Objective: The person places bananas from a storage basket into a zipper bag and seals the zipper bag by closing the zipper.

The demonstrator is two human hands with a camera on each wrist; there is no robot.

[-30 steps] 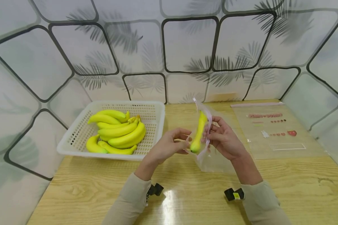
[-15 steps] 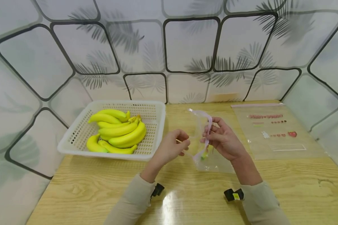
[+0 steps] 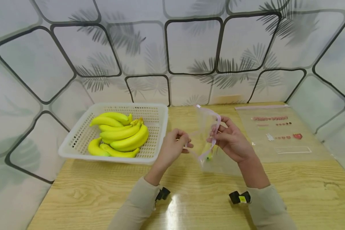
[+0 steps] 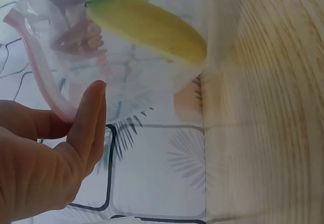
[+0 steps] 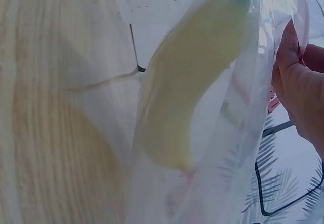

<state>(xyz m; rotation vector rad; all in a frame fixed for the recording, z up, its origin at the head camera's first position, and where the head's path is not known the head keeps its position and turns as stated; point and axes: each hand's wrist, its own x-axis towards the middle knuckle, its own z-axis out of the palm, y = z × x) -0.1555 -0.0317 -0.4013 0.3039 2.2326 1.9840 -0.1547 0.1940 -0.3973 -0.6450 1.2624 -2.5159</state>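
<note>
Unlike a second earlier, the banana (image 4: 147,29) was enclosed by the bag (image 3: 222,163), pinched by left hand (image 3: 173,145) and right hand (image 3: 232,140) near the basket (image 3: 109,158)

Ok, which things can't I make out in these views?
- Head view: most of the bagged banana, behind the right hand and cloudy held bag.
- Head view: what, if anything, lies under the heaped bananas, which block the view.
- Left wrist view: part of the right hand, cut off by the top edge.
- Right wrist view: most of the white basket, cut off by the top edge.
</note>
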